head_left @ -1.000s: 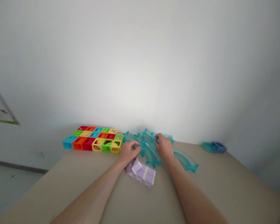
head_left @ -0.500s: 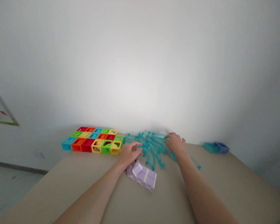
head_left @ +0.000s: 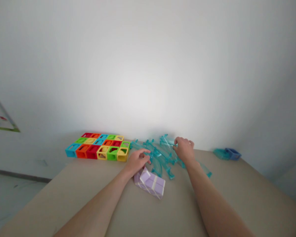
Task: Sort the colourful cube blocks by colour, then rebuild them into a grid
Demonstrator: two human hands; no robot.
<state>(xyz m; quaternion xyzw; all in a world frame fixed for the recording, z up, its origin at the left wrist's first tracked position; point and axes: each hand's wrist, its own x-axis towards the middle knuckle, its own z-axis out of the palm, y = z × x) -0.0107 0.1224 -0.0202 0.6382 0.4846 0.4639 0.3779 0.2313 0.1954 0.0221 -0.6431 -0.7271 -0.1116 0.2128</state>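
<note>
Translucent teal toy track pieces (head_left: pixel 157 166) lie in a loose pile at mid-table near the wall. My right hand (head_left: pixel 184 149) pinches one teal track piece (head_left: pixel 166 141) by its right end, and its left end tilts up above the pile. At the pile's left side is my left hand (head_left: pixel 138 159), thumb and forefinger curved and apart, with no held thing showing between them. Its lower fingers are partly hidden. Just in front of that hand lies a purple packet with white stripes (head_left: pixel 154 184), one corner folded up.
Coloured hollow cube blocks (head_left: pixel 95 151) stand in rows at the left, beside the pile. Against the wall at the right sit a blue cube block (head_left: pixel 233 154) and a teal piece (head_left: pixel 220 153). The table (head_left: pixel 177 210) meets a white wall at the back.
My right hand has closed on a teal track piece and raised its left end off the pile. My left hand and the purple packet have hardly moved.
</note>
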